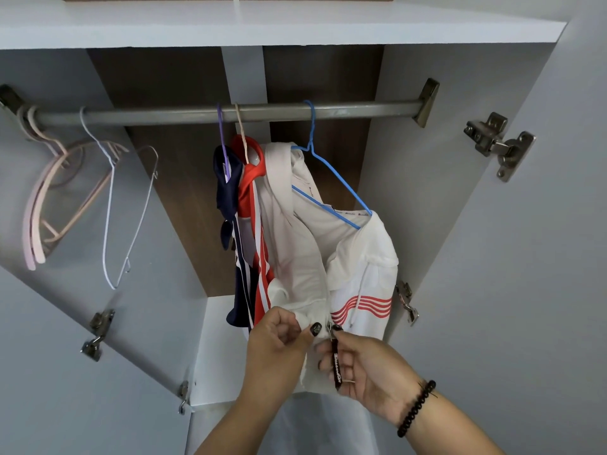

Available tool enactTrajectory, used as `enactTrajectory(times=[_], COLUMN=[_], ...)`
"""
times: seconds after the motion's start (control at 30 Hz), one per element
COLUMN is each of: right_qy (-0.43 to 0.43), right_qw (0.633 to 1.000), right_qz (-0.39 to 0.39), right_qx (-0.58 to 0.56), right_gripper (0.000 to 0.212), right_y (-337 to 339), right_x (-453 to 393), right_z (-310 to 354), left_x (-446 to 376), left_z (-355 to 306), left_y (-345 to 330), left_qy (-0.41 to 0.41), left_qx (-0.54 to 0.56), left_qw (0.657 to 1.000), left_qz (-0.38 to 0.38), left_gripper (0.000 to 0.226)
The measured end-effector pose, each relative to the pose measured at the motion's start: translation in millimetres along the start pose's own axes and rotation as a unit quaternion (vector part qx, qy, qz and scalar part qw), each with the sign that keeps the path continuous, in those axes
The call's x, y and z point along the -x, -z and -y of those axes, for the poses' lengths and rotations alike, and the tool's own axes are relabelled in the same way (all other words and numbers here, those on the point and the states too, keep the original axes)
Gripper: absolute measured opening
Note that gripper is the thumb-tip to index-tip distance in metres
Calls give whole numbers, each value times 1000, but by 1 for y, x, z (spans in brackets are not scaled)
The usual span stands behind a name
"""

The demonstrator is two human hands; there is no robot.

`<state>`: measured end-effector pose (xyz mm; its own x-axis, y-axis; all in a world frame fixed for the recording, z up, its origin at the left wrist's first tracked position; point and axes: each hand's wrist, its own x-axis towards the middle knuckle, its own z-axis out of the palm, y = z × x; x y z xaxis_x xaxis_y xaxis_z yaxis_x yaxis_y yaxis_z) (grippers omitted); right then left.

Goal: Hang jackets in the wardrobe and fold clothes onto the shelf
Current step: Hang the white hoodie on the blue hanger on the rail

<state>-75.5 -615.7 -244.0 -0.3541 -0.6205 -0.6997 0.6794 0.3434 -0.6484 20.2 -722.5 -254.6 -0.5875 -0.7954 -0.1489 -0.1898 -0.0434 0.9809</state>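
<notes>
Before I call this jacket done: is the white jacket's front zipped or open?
Open: white jacket hangs spread on the blue hanger; right hand pinches its zipper pull low.

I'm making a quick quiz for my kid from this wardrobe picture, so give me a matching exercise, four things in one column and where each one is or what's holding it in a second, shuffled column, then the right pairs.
Things
1. white jacket
2. red garment
3. empty white wire hanger
4. dark zipper pull tab

Places
A. on the rail's left part, carrying nothing
B. on the blue hanger
C. pinched in the right hand
D. between the navy garment and the white jacket

The left hand grips the jacket's front edge.

Pairs: 1-B, 2-D, 3-A, 4-C
</notes>
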Motion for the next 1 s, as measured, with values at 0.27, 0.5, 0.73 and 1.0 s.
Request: enactTrajectory(times=[0.27, 0.5, 0.73, 1.0], right_qy=[-30, -79, -107, -104], right_qw=[999, 989, 988, 989], right_qz=[-17, 10, 24, 26], right_qx=[-15, -123, -107, -99], right_gripper=[31, 30, 35, 33], right_y=[-2, -8, -20, -32], right_x=[-1, -23, -43, -58], right_z=[3, 10, 13, 20], left_x=[0, -1, -9, -22], left_z=[3, 5, 16, 21], left_y=[13, 18, 39, 65], left_qy=[45, 69, 97, 100], left_qx=[4, -12, -55, -89], left_qw=[997, 995, 990, 982], left_qz=[57, 73, 87, 135], left_gripper=[22, 24, 25, 14])
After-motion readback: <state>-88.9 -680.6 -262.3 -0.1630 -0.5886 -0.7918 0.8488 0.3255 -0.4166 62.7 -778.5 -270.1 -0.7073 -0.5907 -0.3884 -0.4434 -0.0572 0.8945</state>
